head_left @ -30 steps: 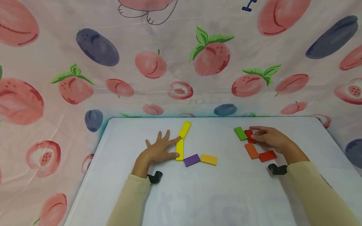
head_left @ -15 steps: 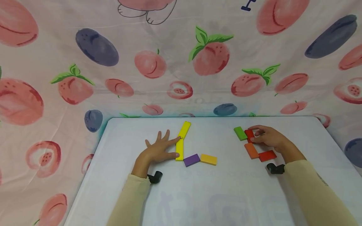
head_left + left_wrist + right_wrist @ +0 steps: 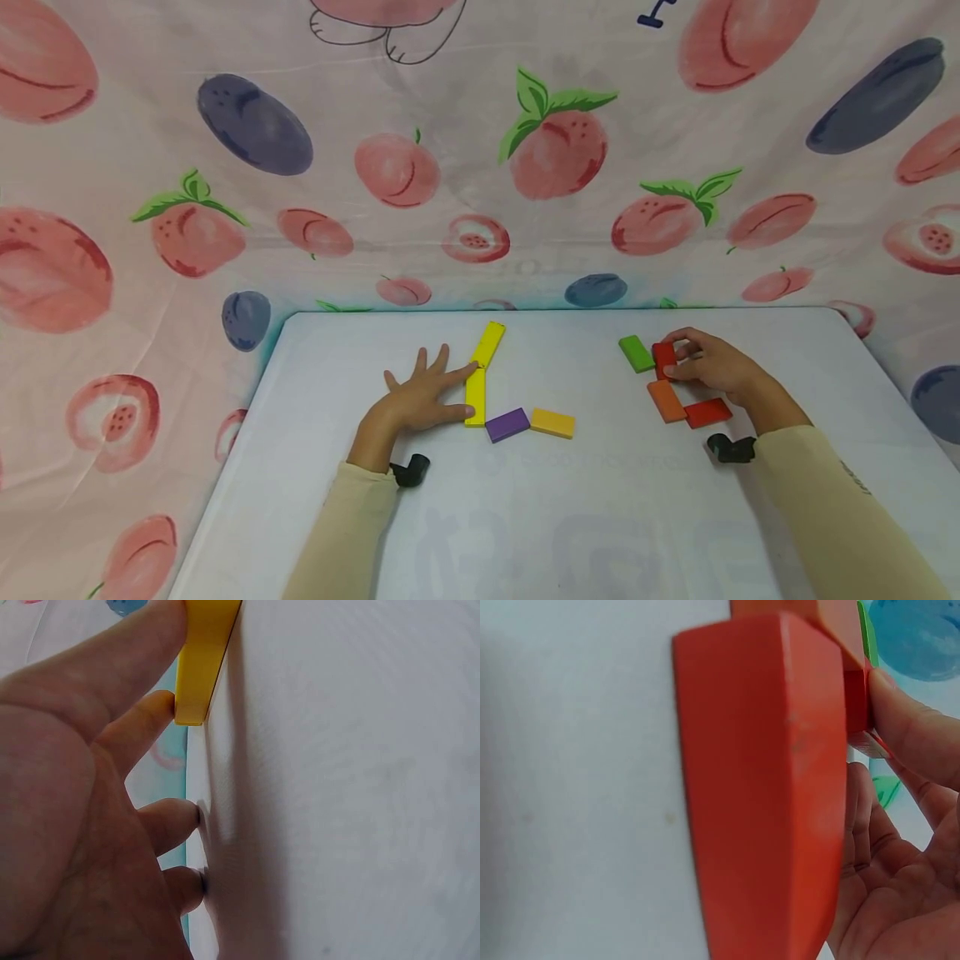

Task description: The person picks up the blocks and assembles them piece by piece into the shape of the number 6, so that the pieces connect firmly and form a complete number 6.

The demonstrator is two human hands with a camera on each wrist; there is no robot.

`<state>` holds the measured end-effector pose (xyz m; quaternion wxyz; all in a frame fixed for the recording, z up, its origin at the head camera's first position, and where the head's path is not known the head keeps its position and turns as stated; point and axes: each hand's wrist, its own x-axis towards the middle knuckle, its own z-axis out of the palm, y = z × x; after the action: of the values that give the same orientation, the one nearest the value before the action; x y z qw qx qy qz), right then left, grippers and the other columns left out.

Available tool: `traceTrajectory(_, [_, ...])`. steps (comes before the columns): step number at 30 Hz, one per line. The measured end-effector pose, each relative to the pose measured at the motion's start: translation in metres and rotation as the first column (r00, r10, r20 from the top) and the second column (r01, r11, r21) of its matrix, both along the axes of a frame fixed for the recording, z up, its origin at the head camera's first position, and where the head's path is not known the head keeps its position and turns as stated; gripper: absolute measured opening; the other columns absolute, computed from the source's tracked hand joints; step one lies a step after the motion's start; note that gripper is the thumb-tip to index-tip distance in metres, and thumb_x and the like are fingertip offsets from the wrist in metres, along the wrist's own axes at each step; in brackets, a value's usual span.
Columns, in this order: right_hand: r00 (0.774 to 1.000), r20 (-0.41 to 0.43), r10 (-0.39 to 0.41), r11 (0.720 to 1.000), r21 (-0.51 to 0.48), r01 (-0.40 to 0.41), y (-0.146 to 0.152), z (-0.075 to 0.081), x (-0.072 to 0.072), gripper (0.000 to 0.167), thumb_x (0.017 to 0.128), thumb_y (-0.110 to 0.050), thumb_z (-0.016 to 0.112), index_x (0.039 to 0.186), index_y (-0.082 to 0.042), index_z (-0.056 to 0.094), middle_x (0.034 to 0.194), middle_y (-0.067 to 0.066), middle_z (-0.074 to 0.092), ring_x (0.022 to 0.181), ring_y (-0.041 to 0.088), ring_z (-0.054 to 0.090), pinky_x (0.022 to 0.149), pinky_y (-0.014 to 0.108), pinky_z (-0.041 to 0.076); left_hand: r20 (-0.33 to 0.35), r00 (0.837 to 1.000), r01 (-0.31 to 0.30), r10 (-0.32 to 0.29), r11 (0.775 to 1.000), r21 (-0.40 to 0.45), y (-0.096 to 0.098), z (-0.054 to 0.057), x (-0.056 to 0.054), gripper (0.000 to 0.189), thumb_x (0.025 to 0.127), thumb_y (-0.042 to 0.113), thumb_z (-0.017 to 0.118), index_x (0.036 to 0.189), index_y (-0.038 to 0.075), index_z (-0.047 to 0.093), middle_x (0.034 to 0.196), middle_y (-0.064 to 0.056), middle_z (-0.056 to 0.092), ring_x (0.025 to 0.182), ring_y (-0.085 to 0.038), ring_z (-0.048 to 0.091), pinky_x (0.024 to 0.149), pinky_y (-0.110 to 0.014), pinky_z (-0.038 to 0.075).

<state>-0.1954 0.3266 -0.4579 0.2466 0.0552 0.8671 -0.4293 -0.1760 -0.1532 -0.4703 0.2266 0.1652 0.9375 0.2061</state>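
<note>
The person's left hand (image 3: 420, 402) was spread wide on the tabletop (image 3: 555, 517), thumb at the near end of the lower yellow block (image 3: 476, 396) and forefinger up where it met the upper yellow block (image 3: 490, 342). The right hand (image 3: 716, 367) was pinching the dark red block (image 3: 662, 358) between thumb and fingers, at the far right of the tabletop. Just beside it lay the green block (image 3: 636, 354) and, nearer the person, the orange block (image 3: 666, 402); I couldn't tell whether either touched it. The bright red block (image 3: 708, 412) sat at the orange one's near corner.

Only the head view took in the purple block (image 3: 507, 425) and the amber block (image 3: 552, 422), running on from the lower yellow one. The left wrist view gave what that missed: a yellow side wall, with two other fingertips set down beyond the block's end. From the right wrist, the bright red block loomed in front, a scuff on its edge, while the green was a mere sliver and the thumb pressed plainly on dark red.
</note>
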Motion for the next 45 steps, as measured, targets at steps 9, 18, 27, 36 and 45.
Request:
traceTrajectory(9, [1.000,-0.020,0.019,1.000,-0.019,-0.019,0.002,-0.002,-0.001,0.064,0.096,-0.021,0.071,0.149,-0.010,0.037,0.146,0.027,0.036,0.126,0.044,0.039,0.084,0.033,0.051,0.003,1.000,-0.001,0.001,1.000,0.001,0.000,0.000,0.000,0.075,0.089,0.063,0.066,0.156,0.049,0.034,0.174,-0.006,0.002,0.158,-0.041,-0.014,0.105,-0.087,-0.014])
traceTrajectory(18, [0.999,-0.045,-0.005,0.999,-0.052,0.003,0.003,-0.004,0.003,0.059,0.097,-0.021,0.070,0.145,-0.010,0.038,0.141,0.027,0.041,0.125,0.042,0.042,0.083,0.032,0.053,0.005,1.000,-0.007,0.007,1.000,0.002,0.000,-0.002,-0.001,0.075,0.089,0.063,0.067,0.156,0.049,0.034,0.174,-0.006,0.002,0.158,-0.041,-0.014,0.105,-0.086,-0.014])
traceTrajectory(27, [0.989,-0.113,-0.098,0.988,-0.127,0.083,0.009,-0.004,0.018,0.050,0.103,-0.034,0.062,0.143,-0.015,0.038,0.143,0.027,0.039,0.126,0.041,0.043,0.083,0.026,0.056,0.005,1.000,-0.013,0.013,1.000,0.007,0.001,0.001,0.000,0.075,0.089,0.061,0.068,0.155,0.048,0.036,0.174,-0.006,0.003,0.158,-0.041,-0.014,0.105,-0.086,-0.014])
traceTrajectory(36, [0.970,-0.209,-0.123,0.981,-0.170,0.088,-0.009,0.009,0.031,0.051,0.103,-0.038,0.061,0.144,-0.016,0.042,0.137,0.013,0.044,0.119,0.026,0.051,0.086,0.023,0.059,0.008,1.000,-0.016,0.016,1.000,0.008,0.001,0.002,0.001,0.075,0.088,0.062,0.068,0.155,0.048,0.037,0.174,-0.007,0.004,0.158,-0.042,-0.013,0.105,-0.086,-0.014])
traceTrajectory(45, [0.983,-0.172,-0.067,0.982,-0.185,0.035,-0.035,0.024,0.048,0.052,0.101,-0.038,0.064,0.143,-0.015,0.044,0.138,0.017,0.046,0.119,0.032,0.057,0.088,0.035,0.061,0.006,1.000,-0.010,0.010,1.000,0.010,0.000,0.002,0.000,0.074,0.089,0.061,0.068,0.155,0.048,0.036,0.174,-0.007,0.004,0.158,-0.042,-0.013,0.105,-0.087,-0.013])
